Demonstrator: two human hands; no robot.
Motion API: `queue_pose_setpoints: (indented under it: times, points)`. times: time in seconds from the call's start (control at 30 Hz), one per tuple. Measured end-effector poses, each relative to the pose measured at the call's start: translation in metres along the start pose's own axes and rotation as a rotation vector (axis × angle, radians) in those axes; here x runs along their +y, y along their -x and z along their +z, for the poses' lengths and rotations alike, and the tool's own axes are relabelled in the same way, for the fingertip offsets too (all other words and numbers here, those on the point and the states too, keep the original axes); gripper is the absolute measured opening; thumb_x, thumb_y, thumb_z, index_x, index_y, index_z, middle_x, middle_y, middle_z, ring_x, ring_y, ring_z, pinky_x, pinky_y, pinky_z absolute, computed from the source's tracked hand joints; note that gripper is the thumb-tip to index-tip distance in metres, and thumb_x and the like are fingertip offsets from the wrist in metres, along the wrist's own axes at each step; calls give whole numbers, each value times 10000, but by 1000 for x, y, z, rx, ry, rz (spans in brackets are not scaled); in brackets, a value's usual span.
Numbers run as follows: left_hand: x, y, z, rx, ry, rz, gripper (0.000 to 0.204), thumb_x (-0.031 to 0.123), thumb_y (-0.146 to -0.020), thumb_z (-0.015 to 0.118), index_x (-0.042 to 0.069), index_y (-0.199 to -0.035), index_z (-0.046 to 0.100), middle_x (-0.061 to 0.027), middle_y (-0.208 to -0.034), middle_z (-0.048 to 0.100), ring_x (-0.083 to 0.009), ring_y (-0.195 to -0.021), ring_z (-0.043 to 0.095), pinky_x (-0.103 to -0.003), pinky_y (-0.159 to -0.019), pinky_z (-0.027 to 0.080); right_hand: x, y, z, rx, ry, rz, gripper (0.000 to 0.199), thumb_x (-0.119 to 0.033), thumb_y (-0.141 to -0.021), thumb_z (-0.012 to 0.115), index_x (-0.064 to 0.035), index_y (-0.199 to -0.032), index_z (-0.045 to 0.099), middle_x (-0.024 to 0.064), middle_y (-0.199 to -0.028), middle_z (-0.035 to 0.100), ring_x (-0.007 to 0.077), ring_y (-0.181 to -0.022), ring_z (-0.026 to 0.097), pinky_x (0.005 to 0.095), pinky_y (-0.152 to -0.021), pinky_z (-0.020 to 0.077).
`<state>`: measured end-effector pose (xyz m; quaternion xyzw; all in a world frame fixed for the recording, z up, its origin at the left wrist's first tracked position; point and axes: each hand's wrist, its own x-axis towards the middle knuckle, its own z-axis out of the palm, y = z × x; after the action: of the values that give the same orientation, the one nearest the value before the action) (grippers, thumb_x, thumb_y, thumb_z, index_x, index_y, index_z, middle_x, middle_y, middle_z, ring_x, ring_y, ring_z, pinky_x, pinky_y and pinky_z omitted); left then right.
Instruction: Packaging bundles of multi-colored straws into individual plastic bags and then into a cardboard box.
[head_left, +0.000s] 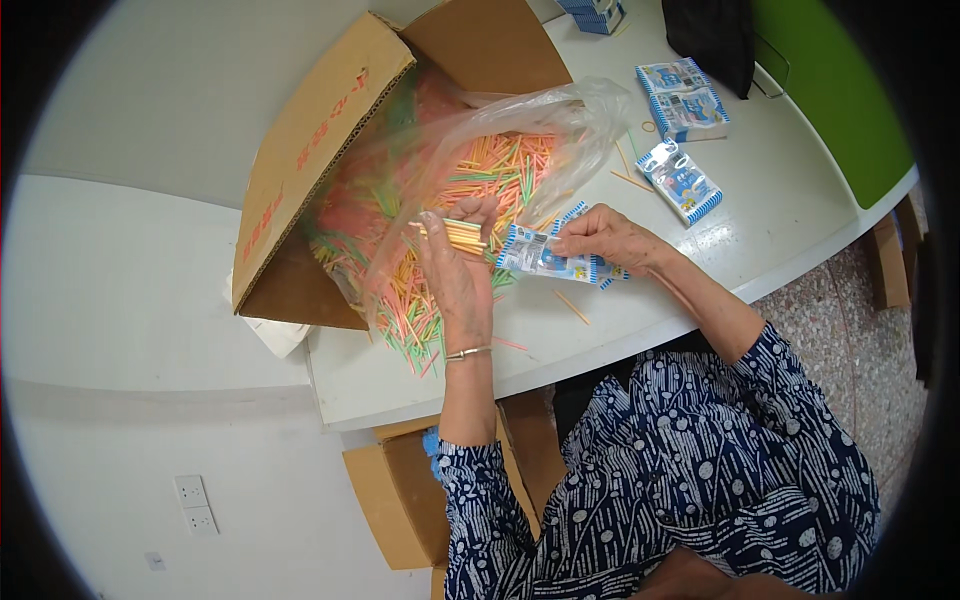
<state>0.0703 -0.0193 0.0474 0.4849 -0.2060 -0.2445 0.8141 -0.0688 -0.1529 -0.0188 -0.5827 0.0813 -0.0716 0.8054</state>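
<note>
My left hand grips sticks, partly hidden; at its three o'clock, my right hand pinches a partly covered packet.

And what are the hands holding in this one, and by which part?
The left hand holds a bundle of thin sticks near its left end; the right hand pinches a blue-and-white packet by its upper edge.

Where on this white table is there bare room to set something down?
The widest bare patch of the table lies between the single blue-and-white packet, the right forearm and the table's right edge. A smaller one lies between the stray orange stick and that forearm. It's crowded around the left hand: carton, plastic bag, spilled sticks.
</note>
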Motion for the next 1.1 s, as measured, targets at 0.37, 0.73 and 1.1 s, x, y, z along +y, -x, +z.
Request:
queue_pose_setpoints:
  times: [0.37,0.73,1.1]
  points:
    - [1,15,13,-7,-71,103,365,380,-999,395,20,-975,450,-171,-997,602,-279,-968,622,-392,-876,486,0,2,3,-41,25,-3,225,-216,-845,679,7,-850,713,-3,-735,643,30,-669,515,199,-604,412]
    - [-11,33,8,-192,-240,21,367,323,-1010,383,-11,-1114,495,-169,-1146,577,-204,-1112,525,-342,-977,407,2,3,3,18,-47,-57,230,-185,-844,680,23,-938,709,41,-806,682,53,-720,575,200,-651,457]
    - [-3,29,-2,-332,-800,11,361,197,-966,473,16,-1278,488,-110,-1216,548,-153,-1082,522,-298,-934,404,2,4,8,54,-93,-82,252,-170,-849,670,28,-1004,690,38,-847,683,43,-714,578,191,-631,455]
